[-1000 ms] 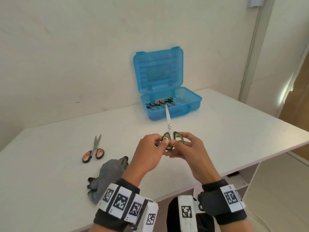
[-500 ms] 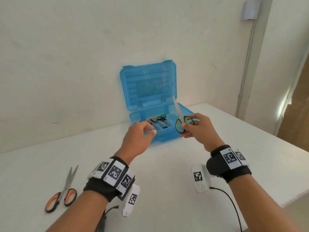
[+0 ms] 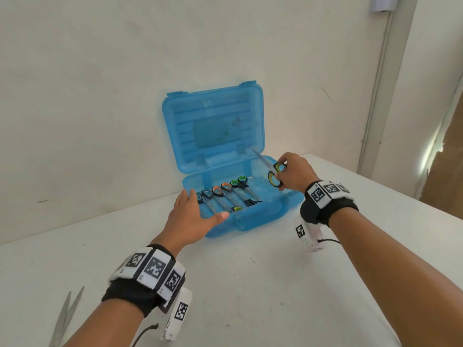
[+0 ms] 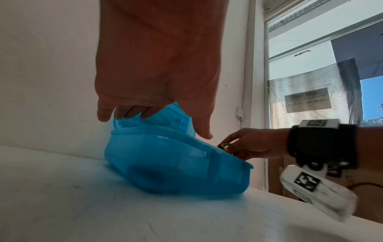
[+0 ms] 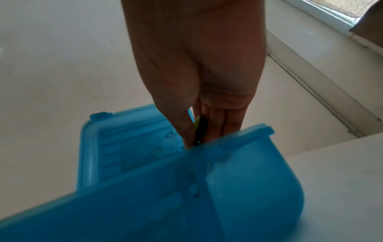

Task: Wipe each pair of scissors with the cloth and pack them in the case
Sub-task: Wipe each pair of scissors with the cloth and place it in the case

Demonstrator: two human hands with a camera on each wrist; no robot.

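Note:
The blue case (image 3: 263,219) stands open at the back of the white table, lid (image 3: 215,123) up against the wall. Several scissors (image 3: 226,194) lie side by side in its left part. My right hand (image 3: 292,175) pinches the handles of yellow-and-black scissors (image 3: 271,169) over the case's right part, blades pointing up and back toward the lid. In the right wrist view those yellow-and-black scissors (image 5: 200,129) show between thumb and fingers above the case rim (image 5: 228,135). My left hand (image 3: 194,216) hovers open, fingers spread, over the case's front left corner (image 4: 145,147). The cloth is out of view.
Another pair of scissors (image 3: 65,319), blades slightly apart, lies on the table (image 3: 250,284) at the bottom left, handles cut off by the frame. The wall stands right behind the case. The table's right edge runs toward a doorway at the right.
Both hands have moved forward to the case. My right hand carried the yellow-handled scissors from in front of the case to above its right part; the left hand let go and spread open.

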